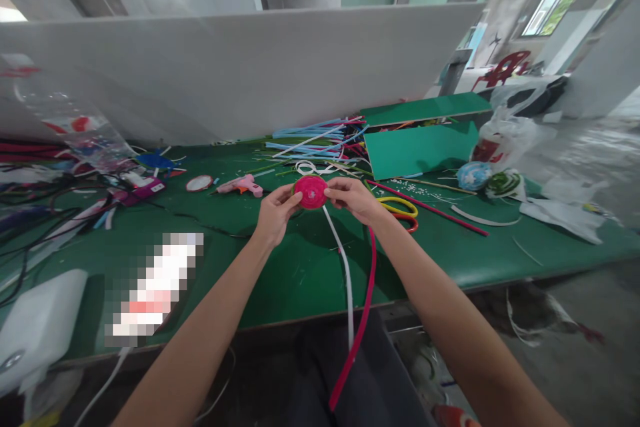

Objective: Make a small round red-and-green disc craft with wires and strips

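I hold a round pink coiled disc [311, 191] above the green table [280, 260] between both hands. My left hand [277, 212] pinches its left edge with closed fingers. My right hand [353, 198] grips its right edge the same way. A white strip [344, 267] and a pink-red strip [364, 307] trail from the disc toward me and hang over the table's front edge. A pink glue gun [241, 185] lies just behind my left hand.
Bundled blue, pink and white strips [320, 137] and green boards [417, 150] lie at the back. Yellow and red loops [400, 208], a long red rod [430, 209], coiled balls [473, 175] and plastic bags [505, 130] sit right. Cables [45, 213] and a white box [35, 327] crowd the left.
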The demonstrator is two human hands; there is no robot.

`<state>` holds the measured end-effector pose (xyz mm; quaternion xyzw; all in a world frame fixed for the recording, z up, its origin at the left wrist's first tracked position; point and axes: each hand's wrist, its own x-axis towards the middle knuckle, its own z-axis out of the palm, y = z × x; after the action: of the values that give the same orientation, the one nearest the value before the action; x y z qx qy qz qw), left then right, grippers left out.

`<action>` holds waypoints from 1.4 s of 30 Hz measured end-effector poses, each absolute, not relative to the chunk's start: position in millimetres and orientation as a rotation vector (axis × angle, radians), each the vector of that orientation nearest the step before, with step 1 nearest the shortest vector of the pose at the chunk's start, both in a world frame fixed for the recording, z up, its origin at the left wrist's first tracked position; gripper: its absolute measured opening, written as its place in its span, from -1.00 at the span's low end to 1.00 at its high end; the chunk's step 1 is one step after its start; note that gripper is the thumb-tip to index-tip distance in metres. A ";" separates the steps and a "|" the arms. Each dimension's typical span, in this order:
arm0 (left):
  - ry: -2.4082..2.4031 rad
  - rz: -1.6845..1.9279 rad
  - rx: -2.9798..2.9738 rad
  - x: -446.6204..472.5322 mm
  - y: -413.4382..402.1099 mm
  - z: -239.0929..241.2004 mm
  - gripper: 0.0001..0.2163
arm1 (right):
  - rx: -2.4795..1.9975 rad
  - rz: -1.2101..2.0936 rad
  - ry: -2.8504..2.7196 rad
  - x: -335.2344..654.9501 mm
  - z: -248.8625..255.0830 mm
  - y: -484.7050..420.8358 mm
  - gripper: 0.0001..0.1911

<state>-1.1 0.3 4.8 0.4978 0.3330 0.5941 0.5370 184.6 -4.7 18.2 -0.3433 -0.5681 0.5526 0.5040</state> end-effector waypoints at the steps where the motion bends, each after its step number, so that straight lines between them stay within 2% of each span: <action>1: 0.789 1.417 1.189 -0.9 0.2 4.8 -0.70 | -0.830 1.316 -1.377 184.3 17.8 -4.6 -0.73; 10: 0.805 1.493 1.185 1.2 -0.6 4.8 -0.71 | -0.917 1.179 -1.326 180.3 17.4 -4.3 -0.71; 19: 0.751 1.337 1.206 1.5 -3.2 3.8 -0.67 | -0.828 1.451 -1.326 192.6 19.5 -4.0 -0.75; 25: 0.768 1.314 1.173 1.8 -4.0 4.2 -0.82 | -0.838 1.387 -1.328 190.9 15.4 -1.3 -0.79; 35: 0.886 1.366 1.258 1.2 -4.2 6.8 -0.83 | -0.841 1.262 -1.345 183.8 12.9 -3.2 -0.76; 42: 0.884 1.474 1.266 0.9 -1.8 2.4 -0.79 | -0.858 1.463 -1.283 184.6 17.3 -4.5 -0.70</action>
<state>0.9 -1.8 2.4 0.5196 0.3625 0.6047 0.4826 184.6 -4.5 17.3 -0.3526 -0.5273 0.6012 0.4861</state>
